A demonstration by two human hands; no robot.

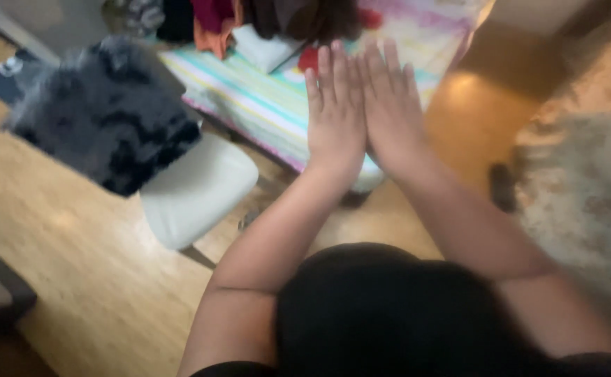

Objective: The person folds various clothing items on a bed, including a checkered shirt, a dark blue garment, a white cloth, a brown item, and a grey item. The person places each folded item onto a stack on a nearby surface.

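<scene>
Holding left hand (335,115) and right hand (393,112) flat, fingers spread, edges touching, each grip empty above the striped cloth (263,105) far centre; I'd keep palms level, clear of the red thing (309,60).

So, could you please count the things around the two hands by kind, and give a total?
Bare hands, flat and empty: 2 (left hand, right hand)
White-seated chair with dark grey fluffy cover: 1
Pastel striped cloth: 1
Blurred pile of clothes: 1
Beige patterned rug: 1
Total: 6
</scene>
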